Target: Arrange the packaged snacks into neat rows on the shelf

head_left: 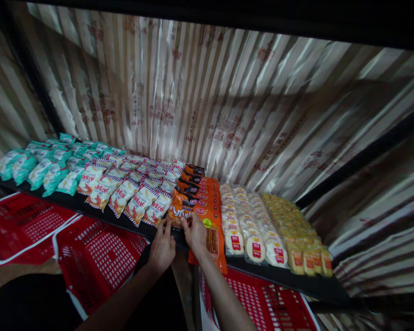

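An orange and black snack bag [180, 205] stands at the shelf's front edge, before a row of like bags. My left hand [162, 246] is closed at its lower left corner, thumb and fingertips pinching it. On the lower right side, my right hand [196, 235] also grips the bag, its fingers partly hidden. Just right of it, a row of large orange packets [212, 207] overhangs the edge. White snack bags [136, 204] with striped edges lie in rows to the left of my hands.
Teal bags [51, 172] fill the shelf's left end. Clear-wrapped round white cakes [255, 248] and yellow packets [308, 262] sit at the right. Red baskets [103, 253] are below the black shelf [317, 287]. A striped, wrinkled curtain [207, 101] hangs behind.
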{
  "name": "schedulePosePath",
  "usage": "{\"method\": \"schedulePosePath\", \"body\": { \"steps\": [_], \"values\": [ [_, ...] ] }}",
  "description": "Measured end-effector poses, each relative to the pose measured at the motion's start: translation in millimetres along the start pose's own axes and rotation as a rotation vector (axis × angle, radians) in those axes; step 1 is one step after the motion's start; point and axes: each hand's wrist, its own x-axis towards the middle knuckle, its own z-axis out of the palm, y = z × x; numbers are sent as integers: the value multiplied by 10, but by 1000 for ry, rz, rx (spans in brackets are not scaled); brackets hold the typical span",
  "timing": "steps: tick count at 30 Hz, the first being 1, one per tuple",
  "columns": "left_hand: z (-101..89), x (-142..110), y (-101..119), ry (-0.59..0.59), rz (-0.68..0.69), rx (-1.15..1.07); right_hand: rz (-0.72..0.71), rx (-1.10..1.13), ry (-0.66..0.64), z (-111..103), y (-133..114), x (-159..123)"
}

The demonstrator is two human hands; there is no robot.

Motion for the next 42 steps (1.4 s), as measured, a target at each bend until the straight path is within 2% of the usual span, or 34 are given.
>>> {"method": "schedulePosePath", "body": {
  "steps": [3,6,18,30,36,39,42],
  "values": [
    [-32,21,52,24,28,15,36,-2,-19,-21,-36,22],
    [-29,41,75,-6,28,43,60,-10,-31,-8,-55,13],
    [-17,13,8,-7,182,178,108,30,-15,76,-29,-87],
    [-91,26,-5,-15,216,185,27,136,223,78,-15,-255],
    [-59,-4,-49,-10,204,176,163,355,306,102,104,19],
    [-45,9,-58,-28,184,176,231,395,218,100,182,264],
    [-18,34,-64,-37,163,187,220,408,147,125,223,476]
  ]
}}
